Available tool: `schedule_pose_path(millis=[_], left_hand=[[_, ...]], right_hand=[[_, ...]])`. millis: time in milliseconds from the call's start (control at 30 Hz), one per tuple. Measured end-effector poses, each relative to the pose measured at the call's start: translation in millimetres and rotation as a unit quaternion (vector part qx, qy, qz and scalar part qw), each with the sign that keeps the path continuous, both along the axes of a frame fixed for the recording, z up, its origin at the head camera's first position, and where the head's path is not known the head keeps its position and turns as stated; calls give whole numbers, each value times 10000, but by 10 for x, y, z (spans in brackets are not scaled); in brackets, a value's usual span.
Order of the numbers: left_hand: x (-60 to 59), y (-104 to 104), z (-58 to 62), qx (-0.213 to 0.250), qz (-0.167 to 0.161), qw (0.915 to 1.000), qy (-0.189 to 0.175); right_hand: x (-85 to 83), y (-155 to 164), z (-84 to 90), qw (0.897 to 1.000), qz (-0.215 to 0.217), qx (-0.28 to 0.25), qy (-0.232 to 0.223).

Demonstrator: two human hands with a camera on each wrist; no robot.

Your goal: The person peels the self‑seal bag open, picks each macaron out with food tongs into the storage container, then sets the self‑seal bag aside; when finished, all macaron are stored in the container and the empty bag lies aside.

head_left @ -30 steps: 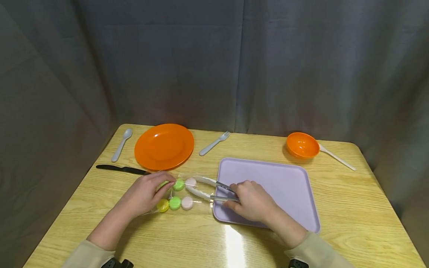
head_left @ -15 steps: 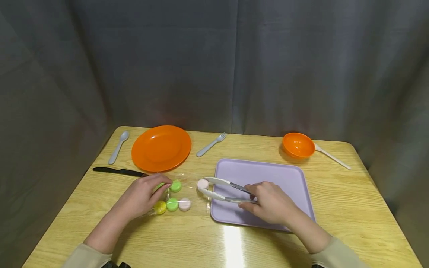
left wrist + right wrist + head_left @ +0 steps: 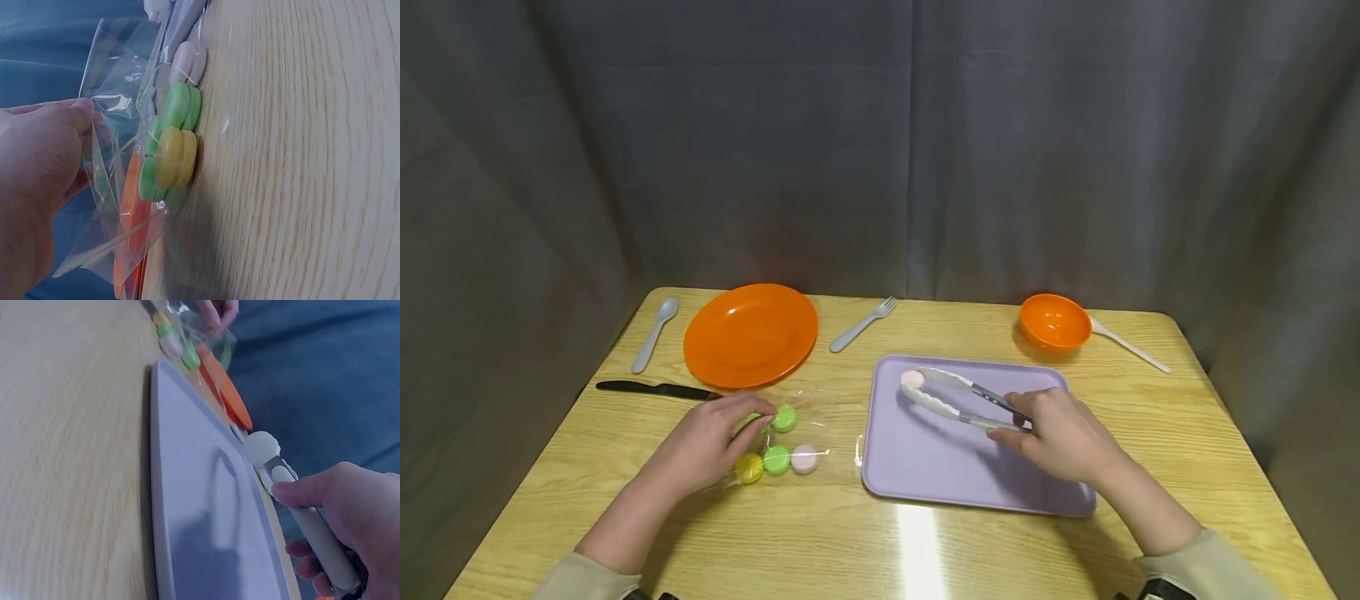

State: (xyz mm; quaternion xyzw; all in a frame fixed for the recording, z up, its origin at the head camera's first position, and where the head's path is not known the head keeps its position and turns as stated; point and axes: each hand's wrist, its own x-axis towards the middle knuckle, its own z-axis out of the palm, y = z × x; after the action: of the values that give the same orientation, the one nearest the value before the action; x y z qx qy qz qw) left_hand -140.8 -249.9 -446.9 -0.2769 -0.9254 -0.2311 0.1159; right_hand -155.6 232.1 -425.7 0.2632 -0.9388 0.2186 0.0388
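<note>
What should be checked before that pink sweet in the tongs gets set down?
1. Pale pink round macaron gripped between tips of white-and-metal tongs: ok.
2. Right hand holding tongs: ok.
3. Macaron above lilac rectangular plastic tray: ok.
4. Tray under it bare: ok.
5. Left hand holding clear plastic bag: ok.
6. Macaron touching tray: cannot tell.

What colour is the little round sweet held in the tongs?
Pale pink. The sweet sits between the tongs' tips above the lilac tray, clearest in the head view.
</note>
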Motion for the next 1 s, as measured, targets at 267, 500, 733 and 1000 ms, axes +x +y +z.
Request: schedule_pose_path(millis=[267, 500, 733, 1000], left_hand=[[5, 0, 2, -34, -55, 10000, 19], [-14, 15, 2, -52, -120, 9998, 157], [-1, 5, 13, -43, -66, 9999, 82], [-28, 16, 29, -55, -62, 10000, 29]], right_hand=[[-116, 126, -122, 9994, -245, 90, -215], [-114, 154, -146, 9988, -354, 109, -334], [-73, 71, -65, 9994, -26, -82, -340], [-57, -185, 53, 9964, 812, -184, -185]])
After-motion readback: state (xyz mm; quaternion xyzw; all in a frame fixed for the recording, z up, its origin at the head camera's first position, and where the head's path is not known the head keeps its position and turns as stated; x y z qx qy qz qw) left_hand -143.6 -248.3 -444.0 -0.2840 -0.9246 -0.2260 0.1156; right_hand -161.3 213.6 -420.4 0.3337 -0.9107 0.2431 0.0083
